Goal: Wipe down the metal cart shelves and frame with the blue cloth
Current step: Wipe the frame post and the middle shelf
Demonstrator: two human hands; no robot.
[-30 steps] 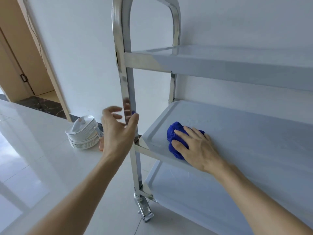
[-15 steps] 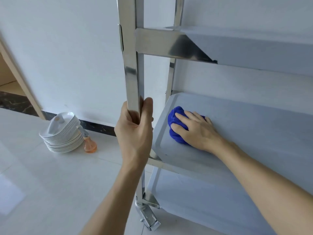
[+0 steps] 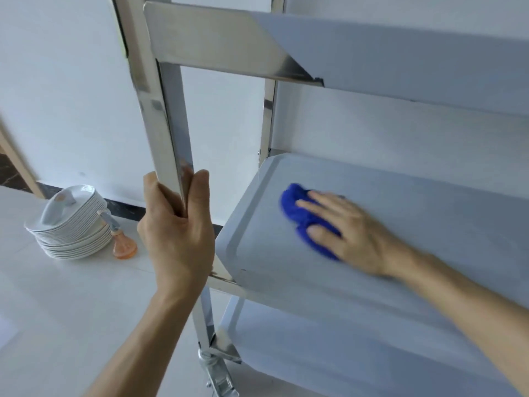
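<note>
Now your left hand wraps its grip fully around the cart's near upright post, fingers and thumb closed on the steel. Your right hand lies flat and spread, pressing the blue cloth down onto the middle shelf near its left end; the hand is blurred. On the floor to the left stands a stack of white plates, with a small orange bottle just beside it.
</note>
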